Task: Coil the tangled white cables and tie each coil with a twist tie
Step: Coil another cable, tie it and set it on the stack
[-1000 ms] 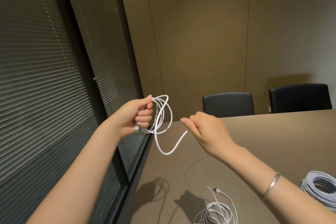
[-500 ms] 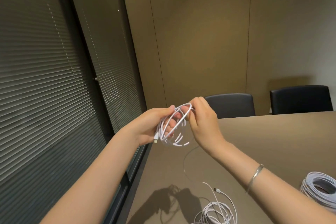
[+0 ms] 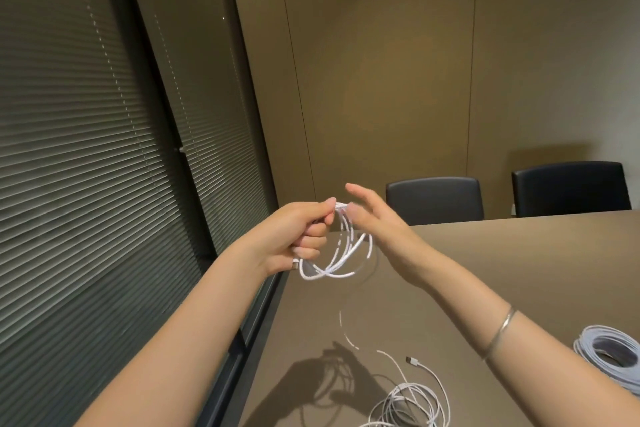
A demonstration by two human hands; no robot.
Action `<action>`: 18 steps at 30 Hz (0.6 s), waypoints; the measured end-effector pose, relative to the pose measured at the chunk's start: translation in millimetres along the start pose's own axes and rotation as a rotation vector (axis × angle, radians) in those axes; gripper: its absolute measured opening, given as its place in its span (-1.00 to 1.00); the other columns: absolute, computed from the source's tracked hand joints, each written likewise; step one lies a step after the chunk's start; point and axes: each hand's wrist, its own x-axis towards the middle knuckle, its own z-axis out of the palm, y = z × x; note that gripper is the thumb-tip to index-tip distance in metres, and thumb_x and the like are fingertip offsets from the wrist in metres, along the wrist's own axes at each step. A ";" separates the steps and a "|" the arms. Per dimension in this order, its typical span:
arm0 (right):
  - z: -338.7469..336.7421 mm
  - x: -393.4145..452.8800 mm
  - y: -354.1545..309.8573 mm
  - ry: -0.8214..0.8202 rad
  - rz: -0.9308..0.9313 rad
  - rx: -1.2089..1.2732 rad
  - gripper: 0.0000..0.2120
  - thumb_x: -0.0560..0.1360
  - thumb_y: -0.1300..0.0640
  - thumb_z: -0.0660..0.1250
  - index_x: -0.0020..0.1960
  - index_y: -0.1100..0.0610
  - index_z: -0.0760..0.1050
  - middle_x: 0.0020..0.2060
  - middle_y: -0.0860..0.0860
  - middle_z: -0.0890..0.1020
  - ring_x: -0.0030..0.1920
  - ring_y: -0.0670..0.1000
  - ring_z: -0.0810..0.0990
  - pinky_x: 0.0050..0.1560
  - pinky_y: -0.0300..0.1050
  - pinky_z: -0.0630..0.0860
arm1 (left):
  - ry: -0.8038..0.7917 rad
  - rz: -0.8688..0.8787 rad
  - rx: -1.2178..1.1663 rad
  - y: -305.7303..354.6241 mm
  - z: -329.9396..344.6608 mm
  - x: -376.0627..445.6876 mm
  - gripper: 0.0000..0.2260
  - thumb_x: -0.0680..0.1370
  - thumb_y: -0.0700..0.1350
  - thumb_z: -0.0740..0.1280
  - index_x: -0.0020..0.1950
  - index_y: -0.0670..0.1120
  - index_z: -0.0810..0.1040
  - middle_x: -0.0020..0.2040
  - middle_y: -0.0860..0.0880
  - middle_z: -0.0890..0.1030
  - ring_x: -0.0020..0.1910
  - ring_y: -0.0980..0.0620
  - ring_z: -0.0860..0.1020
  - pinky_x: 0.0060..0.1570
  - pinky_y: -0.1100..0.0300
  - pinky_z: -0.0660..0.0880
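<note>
Bare forearms, no sleeves; thin silver bangle [image 3: 500, 334] on right wrist.

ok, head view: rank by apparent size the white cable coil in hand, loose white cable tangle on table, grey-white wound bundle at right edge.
1. loose white cable tangle, cropped by the frame
2. white cable coil in hand
3. grey-white wound bundle, cropped by the frame, so 2 versus 3 is unsure.

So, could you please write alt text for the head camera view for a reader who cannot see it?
A left hand grips a half-wound white cable coil above a brown table, the open right hand beside it. Loose cables lie below; two black chairs stand behind.
</note>
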 end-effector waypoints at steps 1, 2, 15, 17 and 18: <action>-2.0 0.3 1.1 -0.021 0.003 -0.009 -0.39 0.40 -0.18 0.42 0.37 -0.01 0.37 0.19 -0.07 0.59 0.16 -0.06 0.58 0.22 -0.14 0.45 | -0.007 -0.015 -0.043 1.0 -0.2 -0.2 -0.71 0.64 -0.01 0.23 -0.25 -0.08 0.38 -0.47 0.07 0.15 -0.59 0.17 0.09 -0.64 0.35 0.03; -5.1 0.4 1.1 -0.023 0.003 -0.012 -0.54 0.46 -0.04 0.44 0.30 0.05 0.46 0.06 -0.06 0.64 0.03 -0.05 0.64 0.10 -0.16 0.51 | -0.015 -0.034 -0.102 2.2 -0.9 -1.1 -0.70 0.62 0.00 0.24 -0.27 -0.08 0.39 -0.49 0.08 0.15 -0.61 0.18 0.10 -0.64 0.36 0.04; 9.6 -0.3 -0.2 0.204 0.056 0.216 -0.62 0.62 -0.09 0.12 -0.25 0.14 0.35 -0.56 -0.02 0.32 -0.56 0.02 0.38 -0.45 -0.19 0.37 | -0.092 -0.032 -0.382 -10.4 8.7 7.3 -0.68 0.63 0.10 0.21 -0.20 -0.09 0.42 -0.49 0.07 0.18 -0.60 0.17 0.18 -0.63 0.35 0.18; 11.4 2.5 0.5 0.302 0.087 0.245 -0.59 0.61 -0.13 0.13 -0.25 0.14 0.35 -0.60 -0.03 0.28 -0.62 -0.01 0.29 -0.51 -0.20 0.29 | -0.086 -0.032 -0.461 -14.3 12.0 7.9 -0.67 0.62 0.09 0.22 -0.21 -0.11 0.43 -0.50 0.07 0.20 -0.61 0.17 0.19 -0.63 0.35 0.14; 11.8 4.6 1.3 0.344 0.087 0.212 -0.59 0.61 -0.13 0.12 -0.26 0.15 0.35 -0.62 -0.04 0.27 -0.64 -0.03 0.26 -0.53 -0.20 0.26 | -0.075 -0.031 -0.476 -16.2 15.0 7.8 -0.66 0.62 0.09 0.22 -0.24 -0.11 0.42 -0.50 0.06 0.21 -0.60 0.16 0.19 -0.62 0.35 0.15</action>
